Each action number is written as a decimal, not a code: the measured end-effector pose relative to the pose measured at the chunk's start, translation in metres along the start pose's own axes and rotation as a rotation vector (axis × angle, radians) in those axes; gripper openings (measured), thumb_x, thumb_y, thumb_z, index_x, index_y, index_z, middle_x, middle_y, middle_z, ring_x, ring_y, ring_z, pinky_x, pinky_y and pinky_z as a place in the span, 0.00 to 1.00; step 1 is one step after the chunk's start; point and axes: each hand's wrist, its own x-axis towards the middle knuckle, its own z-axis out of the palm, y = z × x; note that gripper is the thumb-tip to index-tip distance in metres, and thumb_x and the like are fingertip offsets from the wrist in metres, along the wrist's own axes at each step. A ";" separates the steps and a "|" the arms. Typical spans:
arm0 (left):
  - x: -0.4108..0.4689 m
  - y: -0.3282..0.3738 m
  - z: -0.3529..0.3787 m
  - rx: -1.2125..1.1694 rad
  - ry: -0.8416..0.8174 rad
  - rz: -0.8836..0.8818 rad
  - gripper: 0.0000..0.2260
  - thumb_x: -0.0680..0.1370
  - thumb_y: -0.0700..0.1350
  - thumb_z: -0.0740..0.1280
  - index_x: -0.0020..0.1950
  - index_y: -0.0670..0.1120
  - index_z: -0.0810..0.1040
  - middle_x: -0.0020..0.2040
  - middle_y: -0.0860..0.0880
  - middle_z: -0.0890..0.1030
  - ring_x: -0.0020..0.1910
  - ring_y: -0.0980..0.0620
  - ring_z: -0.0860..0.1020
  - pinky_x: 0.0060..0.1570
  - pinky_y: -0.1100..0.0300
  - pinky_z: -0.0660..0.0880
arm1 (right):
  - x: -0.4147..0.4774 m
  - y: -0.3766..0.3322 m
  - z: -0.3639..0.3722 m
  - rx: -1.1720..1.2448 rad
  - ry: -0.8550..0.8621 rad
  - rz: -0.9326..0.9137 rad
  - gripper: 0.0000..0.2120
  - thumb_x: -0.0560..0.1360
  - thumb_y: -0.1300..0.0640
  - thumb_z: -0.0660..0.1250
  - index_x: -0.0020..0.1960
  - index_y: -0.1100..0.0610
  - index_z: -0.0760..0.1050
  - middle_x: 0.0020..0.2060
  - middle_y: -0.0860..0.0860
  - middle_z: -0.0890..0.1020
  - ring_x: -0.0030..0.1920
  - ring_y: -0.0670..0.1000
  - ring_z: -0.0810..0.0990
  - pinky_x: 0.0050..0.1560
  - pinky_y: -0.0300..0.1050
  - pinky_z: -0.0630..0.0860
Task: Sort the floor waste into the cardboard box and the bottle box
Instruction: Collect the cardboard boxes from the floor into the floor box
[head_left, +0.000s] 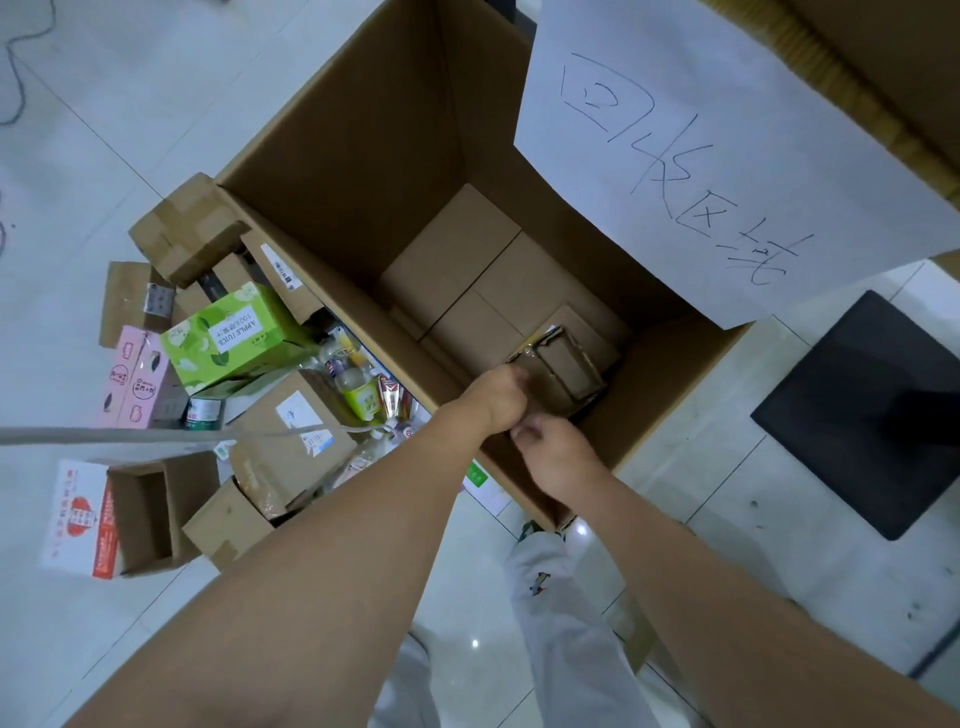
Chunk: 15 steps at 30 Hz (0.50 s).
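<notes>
Pile of small boxes (291, 441), green juice carton (228, 338) and bottles (358, 395) on the floor by the big cardboard box's (332, 130) left wall, paper sign (701, 156) on its far flap, left hand (493, 397) grip clamped on a small torn box (563, 371) at the near inside wall, right hand (553, 454) grip curled together beside it, touching.

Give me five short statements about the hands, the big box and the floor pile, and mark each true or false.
1. Both hands are inside the large cardboard box. True: the left hand and right hand reach over its near wall.
2. The large box is empty. False: brown cartons lie on its bottom, among them a small torn carton by the left hand.
3. The green apple juice carton is inside the large box. False: it lies in the floor pile outside the box's left wall.
4. A white sheet with handwritten characters hangs at the box's right side. True.
5. The pink carton lies on the black mat. False: it lies in the pile, far left.
</notes>
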 end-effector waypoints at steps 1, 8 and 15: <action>-0.007 0.001 -0.002 -0.028 0.012 0.001 0.23 0.77 0.31 0.55 0.71 0.39 0.70 0.69 0.40 0.73 0.70 0.45 0.71 0.70 0.53 0.66 | -0.001 0.000 -0.003 0.061 0.057 0.031 0.16 0.81 0.53 0.59 0.65 0.57 0.75 0.59 0.56 0.80 0.62 0.57 0.76 0.63 0.50 0.72; -0.114 0.010 -0.033 -0.234 0.104 0.089 0.13 0.80 0.37 0.61 0.62 0.38 0.78 0.61 0.38 0.80 0.63 0.42 0.76 0.63 0.57 0.70 | -0.079 -0.058 -0.018 0.410 0.326 -0.012 0.19 0.80 0.54 0.61 0.70 0.52 0.70 0.61 0.52 0.78 0.59 0.53 0.78 0.62 0.56 0.76; -0.319 -0.059 -0.108 -0.500 0.382 0.321 0.15 0.81 0.41 0.61 0.68 0.43 0.74 0.65 0.45 0.78 0.63 0.45 0.76 0.66 0.48 0.71 | -0.240 -0.146 0.050 0.494 0.409 -0.318 0.21 0.80 0.50 0.63 0.72 0.50 0.67 0.55 0.46 0.74 0.57 0.49 0.76 0.59 0.52 0.77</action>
